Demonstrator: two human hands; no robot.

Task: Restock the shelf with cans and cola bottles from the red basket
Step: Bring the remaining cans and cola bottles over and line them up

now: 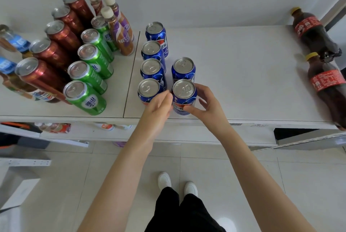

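Note:
Several blue cola cans stand in two rows on the white shelf (pixel 243 82). The front can of the right row (pixel 184 91) stands upright near the shelf's front edge. My right hand (pixel 204 102) curls round its right side, thumb on its lower front. My left hand (pixel 159 106) lies between that can and the front can of the left row (pixel 148 88), fingers fairly straight and touching the cans. Two cola bottles (pixel 316 35) (pixel 329 86) with yellow caps stand at the shelf's right end. The red basket is out of sight.
Green cans (pixel 84 95), red-brown cans (pixel 39 72) and coffee bottles (pixel 119 33) fill the shelf's left part. Blue-labelled bottles (pixel 11 44) stand at the far left. Lower shelves hold more goods (pixel 56 128). My feet (pixel 177 185) stand on the tiled floor.

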